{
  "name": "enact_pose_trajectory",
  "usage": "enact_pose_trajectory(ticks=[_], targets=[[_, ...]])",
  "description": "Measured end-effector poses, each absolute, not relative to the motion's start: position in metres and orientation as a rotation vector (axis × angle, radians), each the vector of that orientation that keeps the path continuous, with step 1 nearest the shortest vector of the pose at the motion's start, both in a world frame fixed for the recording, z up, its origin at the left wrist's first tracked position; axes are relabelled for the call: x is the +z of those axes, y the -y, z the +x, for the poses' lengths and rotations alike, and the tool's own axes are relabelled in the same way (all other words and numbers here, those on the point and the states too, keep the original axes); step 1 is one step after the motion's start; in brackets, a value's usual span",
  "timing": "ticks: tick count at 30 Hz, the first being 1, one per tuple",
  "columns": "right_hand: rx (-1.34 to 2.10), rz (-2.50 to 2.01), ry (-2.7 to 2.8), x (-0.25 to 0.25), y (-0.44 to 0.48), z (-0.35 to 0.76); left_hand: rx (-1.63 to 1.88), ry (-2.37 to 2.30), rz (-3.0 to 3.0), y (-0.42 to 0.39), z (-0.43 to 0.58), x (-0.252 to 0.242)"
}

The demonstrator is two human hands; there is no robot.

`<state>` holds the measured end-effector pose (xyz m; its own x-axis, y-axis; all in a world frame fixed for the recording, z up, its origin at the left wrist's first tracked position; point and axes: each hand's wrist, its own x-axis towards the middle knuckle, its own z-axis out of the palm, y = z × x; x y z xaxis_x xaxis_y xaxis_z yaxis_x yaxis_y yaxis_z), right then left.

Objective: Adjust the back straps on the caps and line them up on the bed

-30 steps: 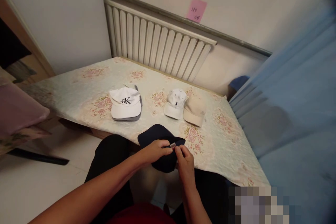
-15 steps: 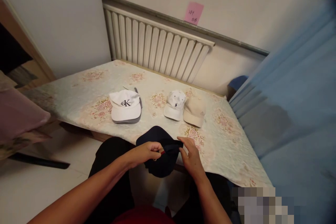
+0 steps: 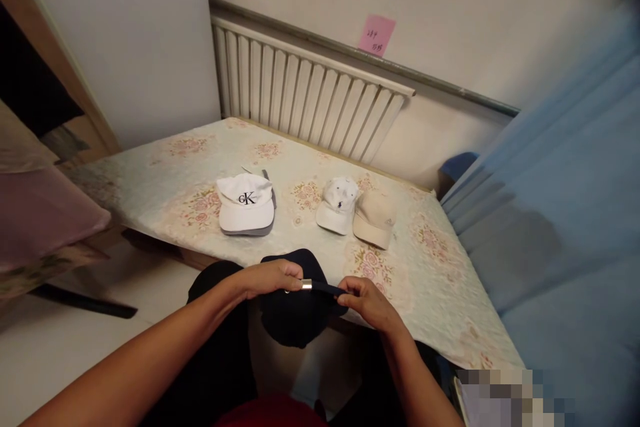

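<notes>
A dark navy baseball cap (image 3: pixel 295 320) is held over my lap at the table's near edge, its back strap towards me. My left hand (image 3: pixel 275 278) pinches the strap beside its shiny metal buckle (image 3: pixel 307 285). With thumb and fingers closed, my right hand (image 3: pixel 367 299) grips the other part of the dark strap (image 3: pixel 325 289), which is stretched between the hands. Beyond them lies a white cap with black letters (image 3: pixel 246 203), stacked on a grey one. Further right, a small white cap (image 3: pixel 337 205) sits beside a beige cap (image 3: pixel 374 219).
A floral cloth (image 3: pixel 290 240) covers the table. Behind it stand a white radiator (image 3: pixel 310 93) and a wall with a pink note (image 3: pixel 377 35). A blue curtain (image 3: pixel 565 213) hangs on the right. At the left is a pink cloth (image 3: pixel 45 213).
My right hand has closed on the strap, which is now pulled straight. The metal buckle has come into view by my left fingers. The camera view has shifted slightly.
</notes>
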<state>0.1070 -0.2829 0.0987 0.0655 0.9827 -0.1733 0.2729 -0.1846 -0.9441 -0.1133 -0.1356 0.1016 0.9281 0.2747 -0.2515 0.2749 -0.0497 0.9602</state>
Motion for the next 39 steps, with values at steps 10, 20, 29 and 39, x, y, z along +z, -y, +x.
enact_pose_trajectory(ticks=[10, 20, 29, 39], targets=[[1.284, -1.509, 1.446, 0.114, 0.265, 0.068, -0.122, -0.373, 1.868, 0.145, -0.093, 0.117], [1.664, -1.076, 0.843, 0.087, 0.266, 0.028, -0.101, -0.228, 2.076, 0.135, -0.070, 0.160], [1.213, -0.775, 0.400, 0.145, 0.261, 0.024, 1.171, -0.630, 2.103, 0.153, -0.086, 0.213], [1.008, -0.588, 0.095, 0.187, 0.262, 0.040, 1.484, -0.768, 1.952, 0.202, -0.104, 0.139]])
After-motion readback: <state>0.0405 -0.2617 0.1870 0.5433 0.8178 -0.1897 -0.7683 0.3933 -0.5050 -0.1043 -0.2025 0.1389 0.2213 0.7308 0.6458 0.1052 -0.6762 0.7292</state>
